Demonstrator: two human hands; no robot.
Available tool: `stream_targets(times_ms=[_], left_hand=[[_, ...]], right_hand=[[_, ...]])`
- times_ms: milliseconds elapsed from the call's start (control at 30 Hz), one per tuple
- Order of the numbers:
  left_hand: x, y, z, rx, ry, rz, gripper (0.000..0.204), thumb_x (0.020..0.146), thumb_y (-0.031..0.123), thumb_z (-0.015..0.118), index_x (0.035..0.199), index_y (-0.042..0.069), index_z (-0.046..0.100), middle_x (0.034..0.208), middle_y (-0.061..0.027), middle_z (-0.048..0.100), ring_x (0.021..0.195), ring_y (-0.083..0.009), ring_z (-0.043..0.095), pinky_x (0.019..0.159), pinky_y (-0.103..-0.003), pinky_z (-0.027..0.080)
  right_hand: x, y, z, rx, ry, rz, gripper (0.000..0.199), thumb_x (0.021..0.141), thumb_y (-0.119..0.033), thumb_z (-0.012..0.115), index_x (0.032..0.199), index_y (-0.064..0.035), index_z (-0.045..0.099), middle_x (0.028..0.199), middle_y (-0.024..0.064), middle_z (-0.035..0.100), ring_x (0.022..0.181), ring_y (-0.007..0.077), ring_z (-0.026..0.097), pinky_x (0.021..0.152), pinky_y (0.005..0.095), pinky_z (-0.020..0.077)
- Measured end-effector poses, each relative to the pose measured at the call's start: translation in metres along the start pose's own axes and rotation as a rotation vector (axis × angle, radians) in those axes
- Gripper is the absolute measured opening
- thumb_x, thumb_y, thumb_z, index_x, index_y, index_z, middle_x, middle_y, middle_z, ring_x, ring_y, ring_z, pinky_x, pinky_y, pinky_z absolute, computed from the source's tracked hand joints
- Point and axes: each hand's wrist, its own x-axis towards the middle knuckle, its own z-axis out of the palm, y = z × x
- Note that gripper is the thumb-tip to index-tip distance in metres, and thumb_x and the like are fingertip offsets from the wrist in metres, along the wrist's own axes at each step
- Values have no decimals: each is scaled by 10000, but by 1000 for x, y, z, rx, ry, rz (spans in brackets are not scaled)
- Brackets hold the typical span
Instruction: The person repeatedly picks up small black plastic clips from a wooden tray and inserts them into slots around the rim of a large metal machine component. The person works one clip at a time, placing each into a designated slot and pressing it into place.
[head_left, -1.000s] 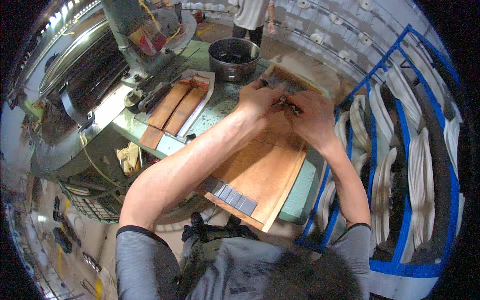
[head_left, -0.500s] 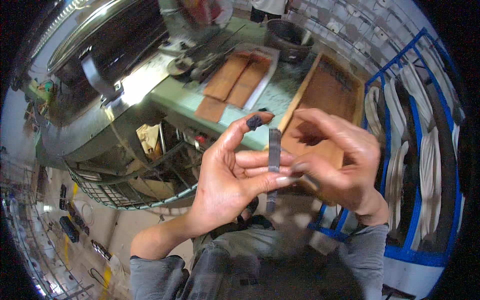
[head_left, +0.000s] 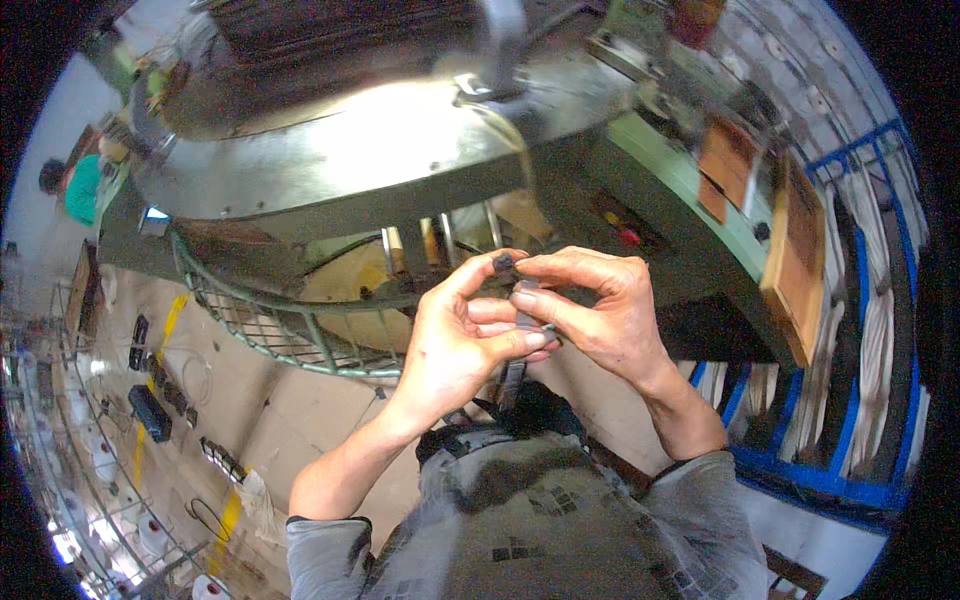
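Note:
My left hand [head_left: 450, 330] is closed in front of my body, gripping a narrow dark grey strip [head_left: 512, 375] with fine cross lines. The strip's lower part hangs below my left thumb. A black wrap [head_left: 503, 263] covers the tip of my left index finger. From the right, my right hand [head_left: 605, 310] pinches the strip's upper part between thumb and index finger. The fingertips of both hands nearly meet at the top and partly hide the strip there. What the strip is made of cannot be made out.
A large round machine with a shiny metal rim [head_left: 300, 170] curves ahead, above a green wire guard [head_left: 290, 325]. At right, a green table [head_left: 660, 185] carries brown blocks [head_left: 725, 170] and a wooden tray [head_left: 800, 265]. A blue rack [head_left: 830, 480] with pale cloth stands far right.
My view and body have turned left, toward the round machine; the table now lies farther right. My right fingers have come up and closed on the strip's upper part.

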Motion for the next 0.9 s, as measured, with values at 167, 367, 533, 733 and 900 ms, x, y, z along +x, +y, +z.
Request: stream_targets(times_ms=[167,367,533,733,900], left_hand=[[-3,37,-55,-156,290,390,468,834,-96,735,1261,-18,560,1032,-193,727,963,-243,726,867,-359,609],[7,112,-97,-122,463,668,275,820,-84,753,1076,-47,659,992,-177,739,938,-276,736,874,-382,602],[25,173,-173,81,250,497,136,818,-34,780,936,-3,720,927,-127,749,896,-209,733,844,-324,592],[92,239,-291,160,-45,318,123,798,-11,784,897,0,711,892,-128,743,813,-198,726,786,-332,605],[142,295,-374,170,-145,147,117,879,-58,673,991,-29,656,978,-146,719,905,-245,716,883,-374,596]], right_hand=[[50,-15,49,442,-100,125,401,842,2,762,1216,75,640,1068,140,736,996,146,679,892,284,546],[127,-32,107,143,-55,-200,188,826,-87,757,990,1,733,817,153,729,716,173,701,655,330,533],[194,-39,125,-114,38,-436,164,824,-142,771,964,-59,762,855,175,727,749,319,718,670,383,536],[293,-33,181,-86,-28,-141,243,792,-141,816,1002,-24,778,750,118,728,647,150,668,593,330,524],[356,-52,231,245,-119,110,132,928,-109,711,903,21,720,686,27,651,576,76,611,512,229,484]])
